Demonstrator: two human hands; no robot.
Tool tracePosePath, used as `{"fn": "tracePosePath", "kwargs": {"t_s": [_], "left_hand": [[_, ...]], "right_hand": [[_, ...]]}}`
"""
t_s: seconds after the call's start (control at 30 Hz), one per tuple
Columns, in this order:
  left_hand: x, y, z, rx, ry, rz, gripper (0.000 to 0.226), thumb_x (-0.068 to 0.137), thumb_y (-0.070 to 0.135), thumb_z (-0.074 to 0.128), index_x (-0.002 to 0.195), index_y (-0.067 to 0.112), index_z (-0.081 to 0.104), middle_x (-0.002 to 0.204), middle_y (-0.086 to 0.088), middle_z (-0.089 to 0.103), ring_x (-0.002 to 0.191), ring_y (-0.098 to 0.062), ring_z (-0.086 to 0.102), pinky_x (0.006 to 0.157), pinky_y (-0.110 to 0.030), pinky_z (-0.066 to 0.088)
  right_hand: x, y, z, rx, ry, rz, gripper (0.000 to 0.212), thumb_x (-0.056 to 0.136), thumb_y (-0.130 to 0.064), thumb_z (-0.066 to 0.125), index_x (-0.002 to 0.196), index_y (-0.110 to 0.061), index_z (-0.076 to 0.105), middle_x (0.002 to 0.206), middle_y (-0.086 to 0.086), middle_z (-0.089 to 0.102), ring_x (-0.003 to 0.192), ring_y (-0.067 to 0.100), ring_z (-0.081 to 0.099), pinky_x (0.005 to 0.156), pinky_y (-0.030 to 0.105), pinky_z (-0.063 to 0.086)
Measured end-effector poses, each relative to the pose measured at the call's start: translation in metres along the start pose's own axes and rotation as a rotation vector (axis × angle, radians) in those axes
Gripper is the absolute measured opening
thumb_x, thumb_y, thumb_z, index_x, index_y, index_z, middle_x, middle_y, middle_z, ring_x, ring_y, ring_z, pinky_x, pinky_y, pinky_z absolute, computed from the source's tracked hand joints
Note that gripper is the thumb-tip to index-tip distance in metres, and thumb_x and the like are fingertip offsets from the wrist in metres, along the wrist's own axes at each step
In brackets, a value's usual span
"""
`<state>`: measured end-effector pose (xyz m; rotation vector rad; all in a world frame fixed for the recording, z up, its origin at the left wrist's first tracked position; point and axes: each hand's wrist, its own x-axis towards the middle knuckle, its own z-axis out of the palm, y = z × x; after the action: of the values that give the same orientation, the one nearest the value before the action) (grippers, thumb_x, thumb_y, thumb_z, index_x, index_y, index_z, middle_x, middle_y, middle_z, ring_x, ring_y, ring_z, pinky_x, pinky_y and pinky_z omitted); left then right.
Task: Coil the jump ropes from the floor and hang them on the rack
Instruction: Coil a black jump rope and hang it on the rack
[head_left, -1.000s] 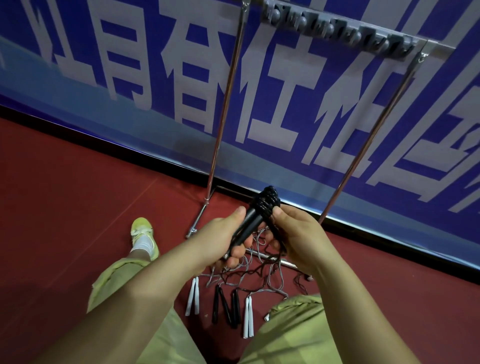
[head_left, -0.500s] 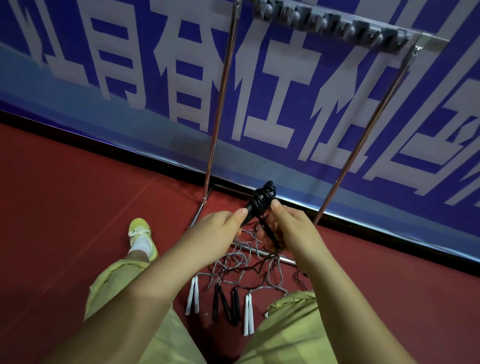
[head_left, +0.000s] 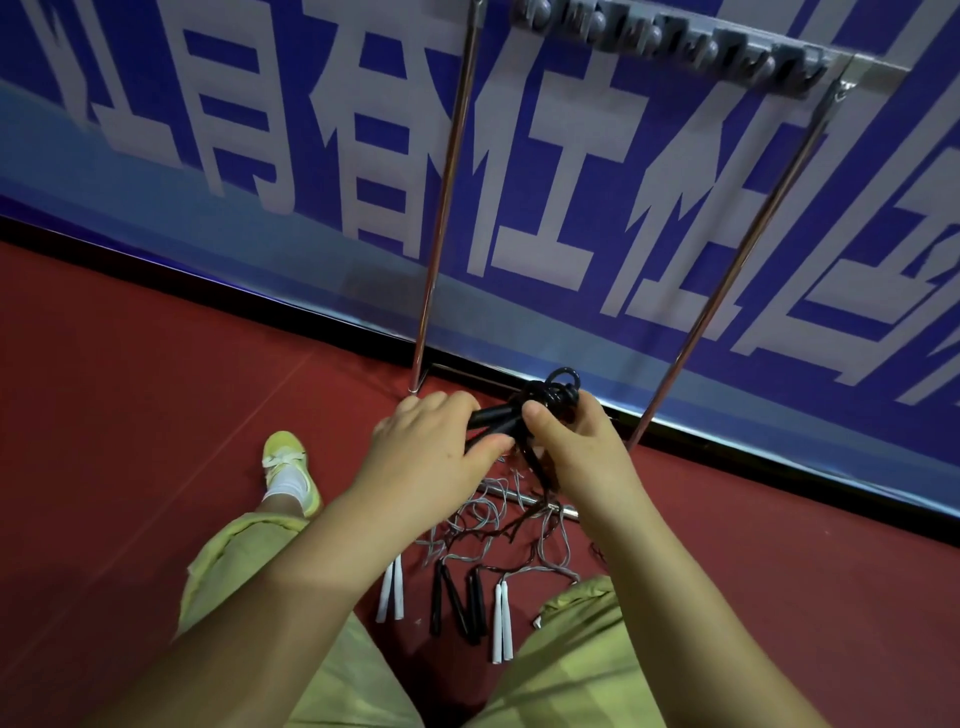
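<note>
Head view: a person bends over a red floor (head_left: 130, 415) next to a blue wall banner (head_left: 571, 208).
Left hand (head_left: 431, 452): fingers curled around the black handles of the black jump rope (head_left: 545, 402).
Right hand (head_left: 571, 447): thumb and fingers pinch the wound black cord, which sticks up in a small loop above the hands.
Other jump ropes (head_left: 483, 540): a tangled pile on the floor between the knees, with white and black handles nearest the person.
Rack (head_left: 670, 44): metal, standing at the floor's far edge by the banner, its hooks well above the hands.
</note>
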<state>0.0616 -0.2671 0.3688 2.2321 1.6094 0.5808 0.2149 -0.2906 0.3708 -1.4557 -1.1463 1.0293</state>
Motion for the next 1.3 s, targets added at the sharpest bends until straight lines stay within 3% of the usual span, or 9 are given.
{"fn": "tracePosePath", "kwargs": {"t_s": [0.1, 0.2, 0.3, 0.47, 0.63, 0.77, 0.83, 1.07, 1.3], "left_hand": [[0.001, -0.002, -0.007, -0.257, -0.166, -0.037, 0.022, 0.092, 0.048, 0.048, 0.098, 0.028, 0.054, 0.086, 0.010, 0.059, 0.077, -0.007, 0.055, 0.065, -0.027, 0.039], [0.002, -0.003, -0.013, -0.778, -0.390, -0.234, 0.038, 0.097, 0.047, 0.038, 0.086, 0.020, 0.063, 0.075, 0.006, 0.064, 0.062, -0.006, 0.059, 0.069, -0.027, 0.043], [0.002, -0.006, -0.018, -1.116, -0.568, -0.403, 0.061, 0.093, 0.058, 0.028, 0.089, 0.011, 0.067, 0.077, -0.006, 0.070, 0.065, -0.013, 0.064, 0.076, -0.033, 0.047], [0.000, -0.008, -0.020, -1.397, -0.843, -0.355, 0.076, 0.075, 0.070, 0.032, 0.085, 0.006, 0.071, 0.075, -0.010, 0.063, 0.061, -0.021, 0.060, 0.076, -0.042, 0.051], [-0.009, 0.004, -0.012, -1.227, -0.703, -0.271, 0.064, 0.078, 0.069, 0.030, 0.080, 0.013, 0.059, 0.058, 0.001, 0.049, 0.040, -0.008, 0.032, 0.051, -0.026, 0.037], [-0.010, 0.005, -0.004, -0.995, -0.502, -0.238, 0.061, 0.094, 0.059, 0.022, 0.079, 0.013, 0.059, 0.055, 0.003, 0.054, 0.037, -0.007, 0.033, 0.048, -0.025, 0.033], [-0.009, 0.004, -0.002, -0.944, -0.470, -0.247, 0.061, 0.096, 0.057, 0.021, 0.077, 0.013, 0.059, 0.053, 0.004, 0.054, 0.037, -0.006, 0.034, 0.048, -0.025, 0.032], [-0.003, 0.006, 0.006, -0.824, -0.348, -0.211, 0.056, 0.099, 0.050, 0.023, 0.072, 0.016, 0.059, 0.052, 0.007, 0.054, 0.034, -0.002, 0.038, 0.053, -0.028, 0.032], [0.007, 0.008, 0.011, -0.615, -0.250, -0.145, 0.051, 0.099, 0.050, 0.027, 0.074, 0.020, 0.060, 0.062, 0.007, 0.056, 0.059, -0.013, 0.049, 0.064, -0.030, 0.038]], "right_hand": [[-0.004, -0.001, -0.002, 0.018, 0.005, -0.043, 0.024, 0.094, -0.024, 0.059, 0.118, -0.022, 0.053, 0.101, 0.018, 0.067, 0.092, 0.031, 0.067, 0.070, 0.027, 0.055], [-0.006, -0.003, -0.006, 0.079, -0.047, -0.086, 0.027, 0.096, -0.015, 0.055, 0.122, -0.019, 0.051, 0.092, 0.004, 0.069, 0.082, 0.012, 0.065, 0.064, 0.016, 0.050], [-0.008, -0.004, -0.010, 0.142, -0.099, -0.138, 0.028, 0.095, -0.019, 0.057, 0.123, -0.017, 0.053, 0.089, -0.007, 0.071, 0.083, 0.005, 0.065, 0.074, 0.019, 0.048], [-0.007, -0.007, -0.013, 0.233, -0.181, -0.215, 0.039, 0.085, -0.024, 0.056, 0.123, -0.014, 0.052, 0.092, -0.004, 0.069, 0.088, 0.010, 0.064, 0.079, 0.023, 0.048], [-0.002, -0.003, -0.012, 0.112, -0.174, -0.132, 0.035, 0.087, -0.036, 0.062, 0.118, -0.020, 0.055, 0.078, -0.005, 0.066, 0.066, 0.012, 0.060, 0.060, 0.022, 0.046], [0.001, -0.001, -0.019, -0.081, -0.156, -0.033, 0.038, 0.085, -0.043, 0.059, 0.119, -0.024, 0.057, 0.094, -0.003, 0.070, 0.073, 0.012, 0.067, 0.066, 0.028, 0.051], [0.004, 0.000, -0.023, -0.192, -0.164, -0.031, 0.033, 0.092, -0.041, 0.057, 0.120, -0.024, 0.059, 0.099, -0.006, 0.069, 0.083, 0.010, 0.068, 0.070, 0.027, 0.050], [0.004, -0.005, -0.014, -0.179, -0.008, -0.017, 0.022, 0.091, -0.038, 0.060, 0.091, -0.016, 0.061, 0.058, -0.005, 0.059, 0.044, 0.006, 0.052, 0.050, 0.025, 0.041], [0.002, -0.001, -0.021, -0.197, 0.078, -0.040, 0.023, 0.090, -0.040, 0.062, 0.088, -0.017, 0.060, 0.050, -0.011, 0.054, 0.043, 0.003, 0.047, 0.050, 0.026, 0.037]]}}
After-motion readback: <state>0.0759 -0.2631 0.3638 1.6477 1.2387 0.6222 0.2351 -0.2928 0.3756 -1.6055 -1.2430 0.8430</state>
